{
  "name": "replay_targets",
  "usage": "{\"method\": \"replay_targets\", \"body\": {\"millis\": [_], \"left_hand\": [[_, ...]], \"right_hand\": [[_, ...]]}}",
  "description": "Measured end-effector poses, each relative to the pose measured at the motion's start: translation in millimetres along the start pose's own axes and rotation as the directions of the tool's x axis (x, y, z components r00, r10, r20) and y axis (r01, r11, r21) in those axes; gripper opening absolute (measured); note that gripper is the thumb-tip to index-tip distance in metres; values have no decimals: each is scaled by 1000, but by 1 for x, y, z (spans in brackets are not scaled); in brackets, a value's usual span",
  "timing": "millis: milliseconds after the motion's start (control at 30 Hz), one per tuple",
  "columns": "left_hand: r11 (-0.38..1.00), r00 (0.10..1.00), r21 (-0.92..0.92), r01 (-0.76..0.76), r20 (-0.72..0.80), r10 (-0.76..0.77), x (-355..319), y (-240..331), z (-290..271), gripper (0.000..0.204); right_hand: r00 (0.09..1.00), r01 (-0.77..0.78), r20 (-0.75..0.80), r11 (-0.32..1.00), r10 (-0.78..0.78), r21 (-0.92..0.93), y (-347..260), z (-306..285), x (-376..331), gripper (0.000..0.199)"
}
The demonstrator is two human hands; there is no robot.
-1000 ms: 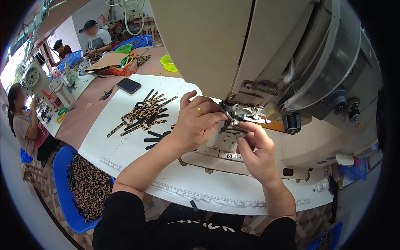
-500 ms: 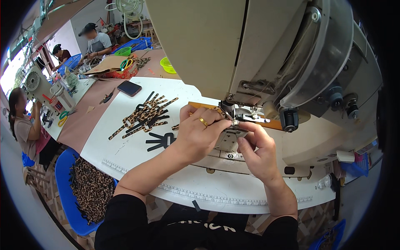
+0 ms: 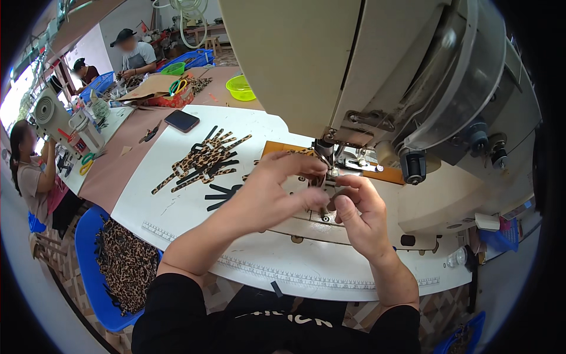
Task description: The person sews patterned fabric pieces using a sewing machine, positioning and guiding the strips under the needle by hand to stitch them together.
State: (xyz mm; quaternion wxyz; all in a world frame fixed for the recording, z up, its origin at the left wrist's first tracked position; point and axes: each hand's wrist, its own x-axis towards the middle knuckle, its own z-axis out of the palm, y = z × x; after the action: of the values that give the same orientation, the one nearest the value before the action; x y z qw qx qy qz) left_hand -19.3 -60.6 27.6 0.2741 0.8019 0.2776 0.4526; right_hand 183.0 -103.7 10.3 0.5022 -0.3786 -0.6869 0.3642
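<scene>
My left hand is just left of the sewing machine's needle area, its thumb and forefinger spread apart. Motion smears its fingertips, and I see nothing held in them. On the other side of the presser foot, my right hand has its fingers curled and its thumb drawn in toward them. Whatever they grip is too small and shaded to make out. Leopard-print straps lie in a loose pile to the left, some with black pieces among them. Black straps fan out partly behind my left forearm.
A phone and small snips lie beyond the straps. At lower left stands a blue basket full of leopard-print pieces. A ruler strip follows the table's front edge. Co-workers sit at the left and far back.
My left hand has opened, its thumb dropping away from the forefinger and off the presser foot. The right hand stays beside the foot, its forefinger slightly more bent.
</scene>
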Motion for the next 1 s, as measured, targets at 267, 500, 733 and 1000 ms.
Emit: {"method": "replay_targets", "body": {"millis": [267, 500, 733, 1000], "left_hand": [[678, 936, -693, 246, -12, -352, 18, -49, 15, 19], [667, 931, -688, 285, 32, -365, 15, -43, 21, 14], [664, 897, -651, 368, 58, -439, 11, -33, 19, 18], [711, 918, -638, 296, -16, -397, 7, -25, 38, 17]], "right_hand": [[999, 32, -8, 997, -31, 68, -8, 8, -5, 30], [996, -58, -70, 997, 62, 58, -7, -7, 2, 21], [992, 15, -127, 996, -25, -82, 5, -22, 10, 17], [988, 13, -154, 993, -32, -120, 8, -36, 16, 16]]}}
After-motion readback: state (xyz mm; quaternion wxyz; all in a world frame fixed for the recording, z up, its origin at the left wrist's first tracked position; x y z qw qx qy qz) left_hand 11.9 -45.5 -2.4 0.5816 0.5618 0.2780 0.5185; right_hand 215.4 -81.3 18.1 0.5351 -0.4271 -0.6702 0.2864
